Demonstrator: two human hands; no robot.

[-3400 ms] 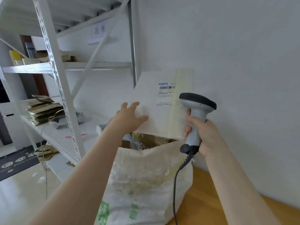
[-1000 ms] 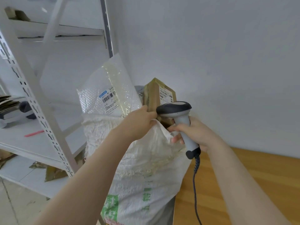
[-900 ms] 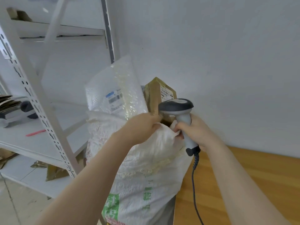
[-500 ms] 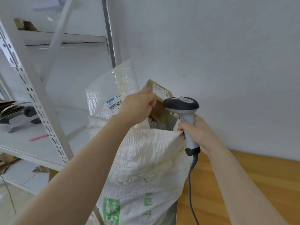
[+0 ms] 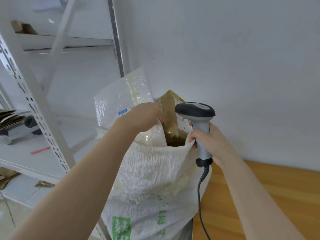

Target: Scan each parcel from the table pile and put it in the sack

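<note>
Right now the left hand (image 5: 143, 116) seems to grip the sack (image 5: 152, 170) rim, the brown parcel (image 5: 168, 108) poking up just beyond its knuckles; the right hand (image 5: 211, 144) clutches scanner (image 5: 195, 111) and rim. Best to spread the mouth, then press the parcel down.

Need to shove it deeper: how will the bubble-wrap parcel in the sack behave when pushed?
The bubble-wrap parcel probably feels light and cushioned, given its padded skin. It stands upright above the sack, so likely fairly stiff.
</note>
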